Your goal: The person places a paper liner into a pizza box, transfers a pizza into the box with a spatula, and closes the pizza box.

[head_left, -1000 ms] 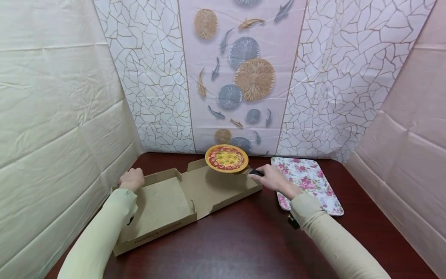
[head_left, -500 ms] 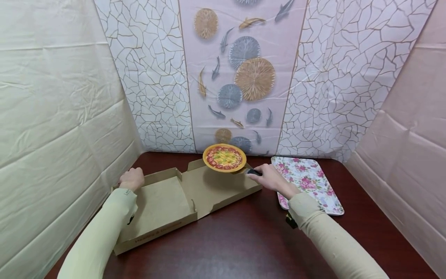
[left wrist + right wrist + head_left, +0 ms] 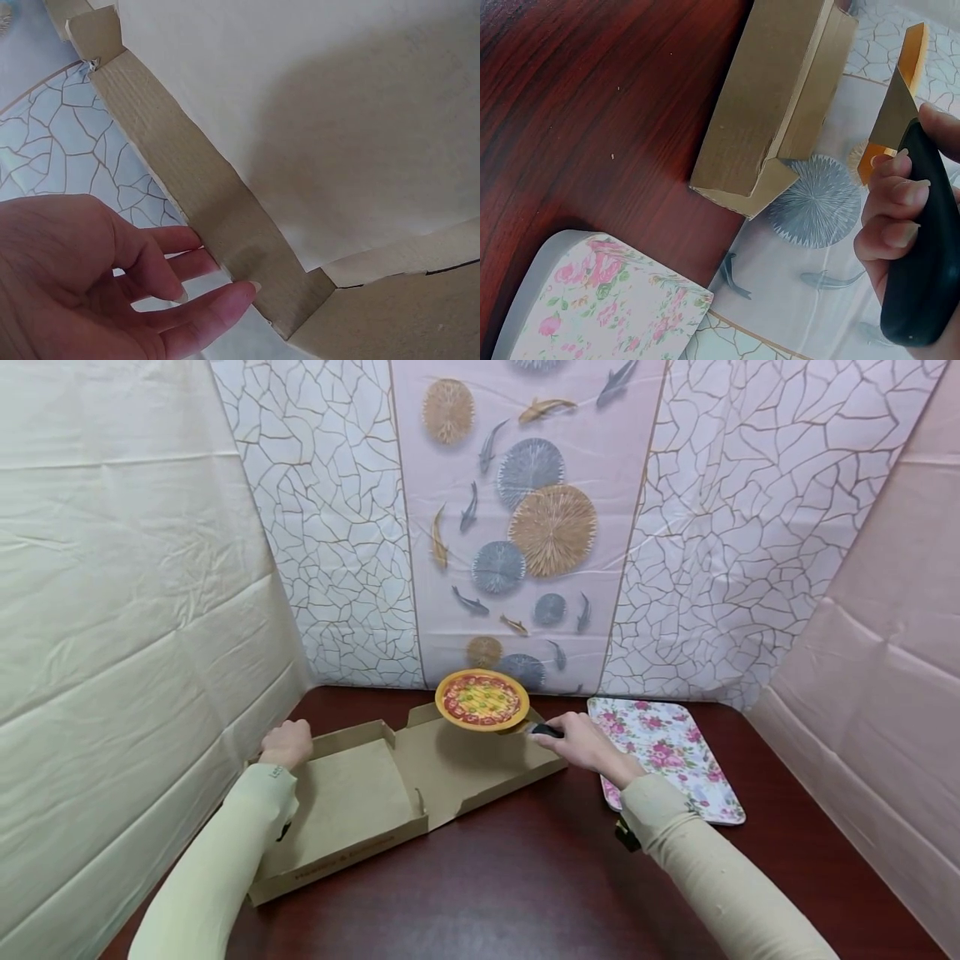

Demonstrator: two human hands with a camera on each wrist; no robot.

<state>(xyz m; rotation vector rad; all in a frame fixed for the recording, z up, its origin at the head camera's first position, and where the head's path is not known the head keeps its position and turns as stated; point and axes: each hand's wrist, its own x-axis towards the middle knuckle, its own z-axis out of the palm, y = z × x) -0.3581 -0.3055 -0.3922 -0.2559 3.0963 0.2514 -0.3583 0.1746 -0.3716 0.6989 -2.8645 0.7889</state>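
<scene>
Red desk [image 3: 487,893]: L hand [image 3: 287,745] pinches box [image 3: 345,858], R hand [image 3: 581,741] grips server [image 3: 891,116].
Pizza [image 3: 482,700] above box lid [image 3: 487,764]: prob. light, stiff, slippery; best hold: handle [image 3: 922,262].

Right hand [image 3: 581,743] is gripping server [image 3: 546,731], holding pizza [image 3: 482,700] over open box [image 3: 360,793]; left hand [image 3: 287,745] is touching box's left edge; floral board [image 3: 666,756] is lying right.

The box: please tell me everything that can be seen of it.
The box is brown, apparently cardboard, and lies open on the table. Its shallow base is at left; the lid is folded back to the right, inside up. Reddish lettering on the near wall is too blurred to read surely. The left hand holds the far wall towards its left end. The pizza looks raised above the lid.
</scene>
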